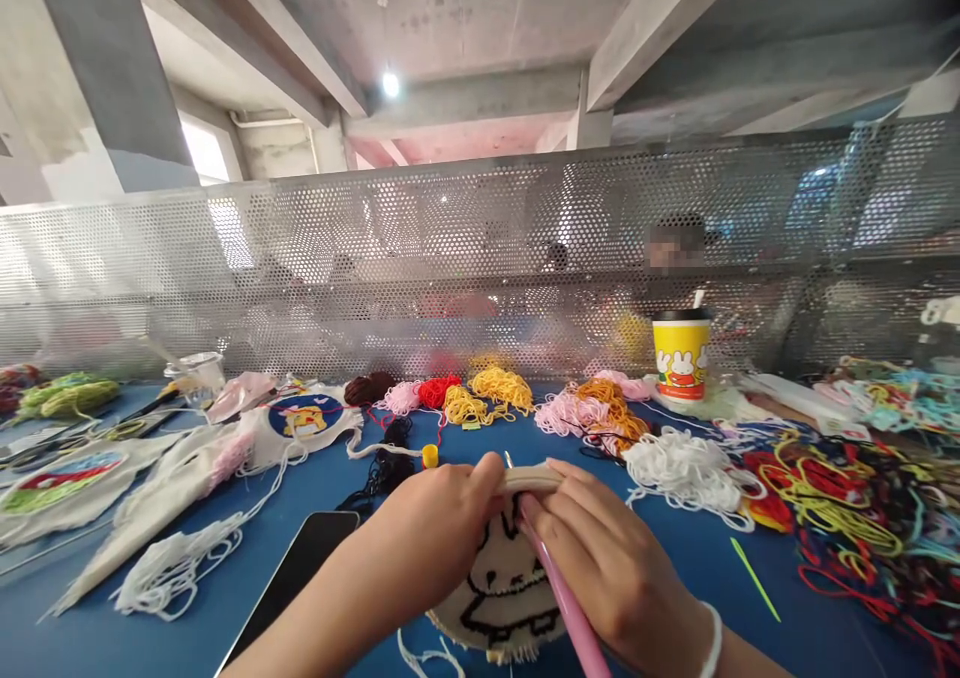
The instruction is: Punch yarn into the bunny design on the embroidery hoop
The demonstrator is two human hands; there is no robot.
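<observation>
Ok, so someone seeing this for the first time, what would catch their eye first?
Probably the left hand and right hand at bottom centre, on a round hoop, with a pink tool in the right. Next, perhaps, the yellow cup towards the back right, before the metal mesh, and the tangle of multicoloured yarn at far right.

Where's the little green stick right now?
In the head view, the green stick lies on the blue table toward the lower right, between the right hand and the big tangle of multicoloured yarn.
</observation>
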